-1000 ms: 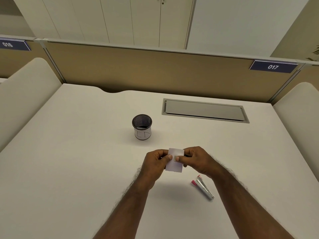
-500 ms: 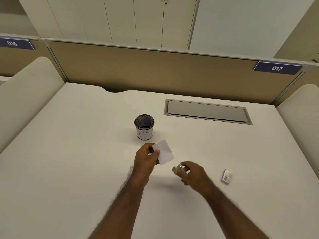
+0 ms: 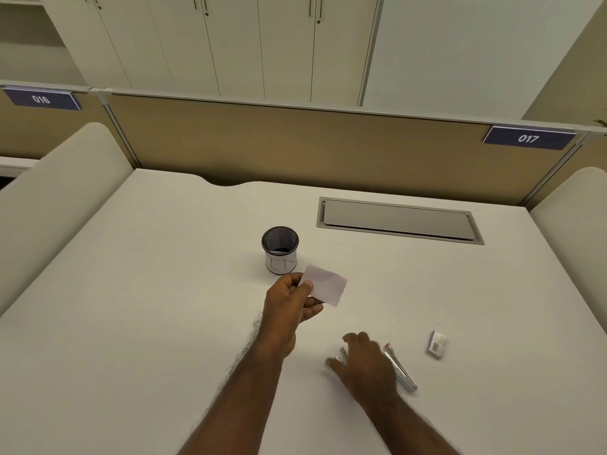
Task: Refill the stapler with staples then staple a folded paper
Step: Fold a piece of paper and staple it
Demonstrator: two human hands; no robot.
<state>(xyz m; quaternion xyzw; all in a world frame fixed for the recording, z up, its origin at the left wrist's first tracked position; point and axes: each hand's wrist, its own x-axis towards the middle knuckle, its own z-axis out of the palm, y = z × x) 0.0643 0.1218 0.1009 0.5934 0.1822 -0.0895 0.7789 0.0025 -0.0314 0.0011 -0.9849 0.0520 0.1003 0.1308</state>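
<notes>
Here left hand (image 3: pixel 289 303) pinches paper (image 3: pixel 325 284); right hand (image 3: pixel 364 359) fingers' grip unclear, hiding stapler (image 3: pixel 399 367).

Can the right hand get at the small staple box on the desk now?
Probably yes. The staple box lies in the open, just beyond the stapler, which lies beside the right hand; nothing covers it.

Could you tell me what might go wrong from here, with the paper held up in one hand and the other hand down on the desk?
The left hand pinches the folded paper by one corner only, so it could unfold or slip. The right hand covers a small metallic piece beside the stapler; a careless sweep might knock either away.
</notes>
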